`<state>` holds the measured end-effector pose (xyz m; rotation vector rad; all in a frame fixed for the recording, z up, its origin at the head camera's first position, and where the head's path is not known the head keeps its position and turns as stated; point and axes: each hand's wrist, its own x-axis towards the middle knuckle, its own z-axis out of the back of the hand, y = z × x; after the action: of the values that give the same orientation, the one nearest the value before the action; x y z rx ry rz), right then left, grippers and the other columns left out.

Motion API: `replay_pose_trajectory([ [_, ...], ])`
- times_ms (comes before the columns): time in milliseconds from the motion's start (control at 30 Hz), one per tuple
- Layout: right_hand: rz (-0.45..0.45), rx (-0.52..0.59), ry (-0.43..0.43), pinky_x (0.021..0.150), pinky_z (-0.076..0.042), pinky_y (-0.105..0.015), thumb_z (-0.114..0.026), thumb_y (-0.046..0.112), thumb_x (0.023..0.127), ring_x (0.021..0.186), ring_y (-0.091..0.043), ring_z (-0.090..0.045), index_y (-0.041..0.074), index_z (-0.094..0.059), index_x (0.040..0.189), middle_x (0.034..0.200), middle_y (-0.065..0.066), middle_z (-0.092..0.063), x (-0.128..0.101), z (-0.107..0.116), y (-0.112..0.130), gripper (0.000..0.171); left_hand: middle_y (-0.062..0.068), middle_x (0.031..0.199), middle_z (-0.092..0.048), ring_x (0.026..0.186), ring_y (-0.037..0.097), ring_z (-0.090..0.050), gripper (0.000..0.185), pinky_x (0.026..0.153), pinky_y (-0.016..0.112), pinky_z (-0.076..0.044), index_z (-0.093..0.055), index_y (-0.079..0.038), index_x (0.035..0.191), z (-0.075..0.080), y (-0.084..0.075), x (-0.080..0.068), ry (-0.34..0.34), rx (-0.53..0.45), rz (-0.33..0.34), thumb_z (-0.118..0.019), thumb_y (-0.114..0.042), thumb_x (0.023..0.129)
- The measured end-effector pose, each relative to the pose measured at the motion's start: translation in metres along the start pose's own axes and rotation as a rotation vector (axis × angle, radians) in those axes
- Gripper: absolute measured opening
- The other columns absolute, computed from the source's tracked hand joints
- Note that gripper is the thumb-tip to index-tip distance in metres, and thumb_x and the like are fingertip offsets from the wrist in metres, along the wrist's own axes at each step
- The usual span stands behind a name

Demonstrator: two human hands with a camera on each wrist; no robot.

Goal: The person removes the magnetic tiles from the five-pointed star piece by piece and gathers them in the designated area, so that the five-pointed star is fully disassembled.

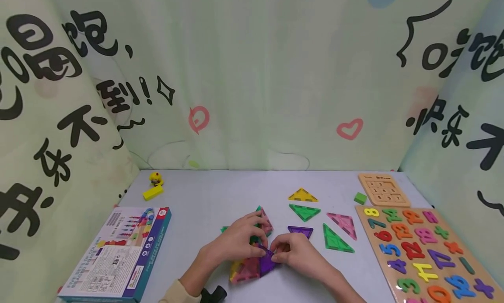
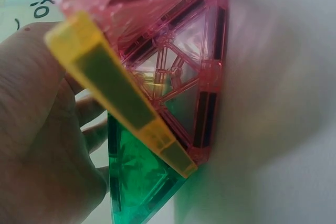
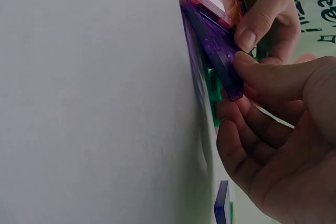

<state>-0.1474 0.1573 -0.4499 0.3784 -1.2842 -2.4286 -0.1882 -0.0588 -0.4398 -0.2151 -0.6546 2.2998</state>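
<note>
1. Far left of the tabletop (image 1: 204,198): a toy box (image 1: 118,255) lies flat, with a yellow block (image 1: 152,192) and a small yellow figure (image 1: 155,177) behind it.
2. Your left hand (image 1: 236,241) rests over the tile cluster (image 1: 252,263) at front centre, fingers curled round its pink tile (image 2: 178,72) and yellow tile (image 2: 121,98), with a green tile (image 2: 136,182) beneath.
3. Your right hand (image 1: 299,252) sits just beside it; its grip is closed, thumb and fingertips (image 3: 252,64) pinching the purple tile (image 3: 215,45) against the cluster's edge.
4. Beyond your right hand, loose triangle tiles lie flat: yellow (image 1: 302,195), green (image 1: 304,211), purple (image 1: 300,230), green (image 1: 334,239), pink (image 1: 343,224).
5. Far right: a green cube (image 1: 360,198), a small wooden board (image 1: 383,189), and a number puzzle board (image 1: 425,250).
</note>
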Motion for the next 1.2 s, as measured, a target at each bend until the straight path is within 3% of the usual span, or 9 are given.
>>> replay_pose_trajectory([
  [467,-0.034,0.009,0.026,0.061,-0.048,-0.022,-0.075,0.013,0.086,0.071,-0.009,-0.057,0.011,-0.072,0.089,0.079,0.002,-0.065,-0.004,0.013,-0.005,0.004,-0.006,0.145,-0.053,0.153,0.024,-0.025,0.012,0.122,0.051,-0.027,-0.071,-0.032,0.085,-0.001,0.005,0.002,0.032,0.004,0.013,-0.08,-0.04,0.082],
  [733,-0.135,0.016,0.013,0.06,-0.047,-0.022,-0.075,0.01,0.085,0.072,-0.014,-0.055,0.007,-0.07,0.09,0.078,-0.001,-0.062,-0.021,0.039,-0.018,0.008,-0.006,0.147,-0.05,0.153,0.023,-0.023,0.01,0.122,0.052,-0.026,-0.069,-0.035,0.083,0.0,0.005,0.001,0.045,-0.005,0.016,-0.079,-0.035,0.083],
  [867,-0.175,-0.022,-0.022,0.059,-0.046,-0.022,-0.075,0.009,0.085,0.071,-0.015,-0.053,0.006,-0.069,0.09,0.077,-0.002,-0.061,-0.032,0.055,-0.024,0.009,-0.006,0.149,-0.049,0.154,0.024,-0.022,0.008,0.121,0.053,-0.026,-0.071,-0.033,0.089,0.001,0.005,0.0,0.045,-0.022,0.014,-0.078,-0.034,0.084],
  [1000,-0.218,-0.087,-0.033,0.058,-0.045,-0.022,-0.074,0.005,0.084,0.07,-0.015,-0.053,0.005,-0.068,0.087,0.075,-0.002,-0.06,-0.039,0.067,-0.029,0.007,-0.006,0.149,-0.048,0.15,0.022,-0.029,0.012,0.12,0.053,-0.029,-0.072,-0.03,0.098,0.001,0.006,0.0,0.029,-0.082,0.016,-0.075,-0.034,0.087],
  [1100,-0.284,-0.144,-0.03,0.059,-0.045,-0.023,-0.075,0.004,0.083,0.07,-0.015,-0.053,0.006,-0.069,0.086,0.074,-0.001,-0.06,-0.043,0.072,-0.031,0.007,-0.004,0.15,-0.045,0.146,0.021,-0.035,0.021,0.117,0.054,-0.034,-0.07,-0.03,0.108,0.0,0.005,0.0,-0.005,-0.116,0.042,-0.074,-0.034,0.088],
  [1200,-0.367,-0.221,-0.05,0.06,-0.042,-0.025,-0.077,0.005,0.08,0.068,-0.015,-0.051,0.008,-0.069,0.082,0.07,-0.001,-0.059,-0.044,0.074,-0.03,0.009,-0.003,0.155,-0.04,0.145,0.023,-0.037,0.036,0.112,0.055,-0.04,-0.065,-0.033,0.121,0.0,0.004,0.0,-0.049,-0.087,0.103,-0.074,-0.038,0.087],
])
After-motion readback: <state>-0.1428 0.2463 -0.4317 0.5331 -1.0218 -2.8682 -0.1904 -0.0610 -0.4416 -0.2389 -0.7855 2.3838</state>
